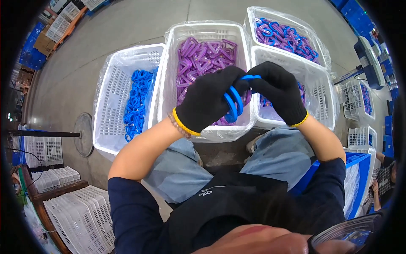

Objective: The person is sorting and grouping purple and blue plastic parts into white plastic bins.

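Blue rings [237, 99], long axes steep, lower ends toward the wearer, sit grasped in the left hand [211, 98] above the middle crate [203, 30]; the right hand [277, 91] pinches another blue piece [251, 77], lying crosswise.

Way in looks good at upper left of frame, over floor [135, 27], to left crate [113, 101] and middle crate [203, 32]. More room in left crate, left of blue rings [137, 101]. Left hand [205, 99] blocks middle crate's lower right; right hand [279, 91] overhangs front right crate [320, 91]. Legs [277, 156] hem lower centre; pole [50, 134] bars far left.
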### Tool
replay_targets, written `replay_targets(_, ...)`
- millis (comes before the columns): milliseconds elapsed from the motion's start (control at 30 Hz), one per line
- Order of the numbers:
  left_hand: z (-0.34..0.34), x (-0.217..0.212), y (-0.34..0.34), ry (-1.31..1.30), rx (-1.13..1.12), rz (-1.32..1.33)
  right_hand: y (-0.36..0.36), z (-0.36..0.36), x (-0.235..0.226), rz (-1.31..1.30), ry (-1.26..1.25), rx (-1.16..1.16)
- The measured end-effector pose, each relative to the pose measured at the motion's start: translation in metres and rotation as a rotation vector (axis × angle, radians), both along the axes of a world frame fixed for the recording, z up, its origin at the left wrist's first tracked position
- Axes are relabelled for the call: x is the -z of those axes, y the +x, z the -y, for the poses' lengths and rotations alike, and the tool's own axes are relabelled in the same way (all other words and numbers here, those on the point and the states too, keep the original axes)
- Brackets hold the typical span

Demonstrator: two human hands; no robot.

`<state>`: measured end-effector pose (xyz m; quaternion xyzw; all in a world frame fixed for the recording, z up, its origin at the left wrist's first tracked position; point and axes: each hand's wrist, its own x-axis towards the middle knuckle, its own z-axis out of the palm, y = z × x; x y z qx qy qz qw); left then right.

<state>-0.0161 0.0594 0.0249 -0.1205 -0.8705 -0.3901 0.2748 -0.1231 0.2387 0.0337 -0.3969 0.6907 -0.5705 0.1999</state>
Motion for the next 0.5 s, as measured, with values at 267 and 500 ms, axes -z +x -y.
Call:
replay_targets(267,0.073,0.024,-0.013,0.466,-0.006,0.328,-0.064,-0.029,0.006,-0.144,0.218,0.244)
replay_targets(500,0.093,0.031,-0.004,0.415,-0.138,0.409,-0.105,-0.062,0.029,-0.724,0.749,0.458)
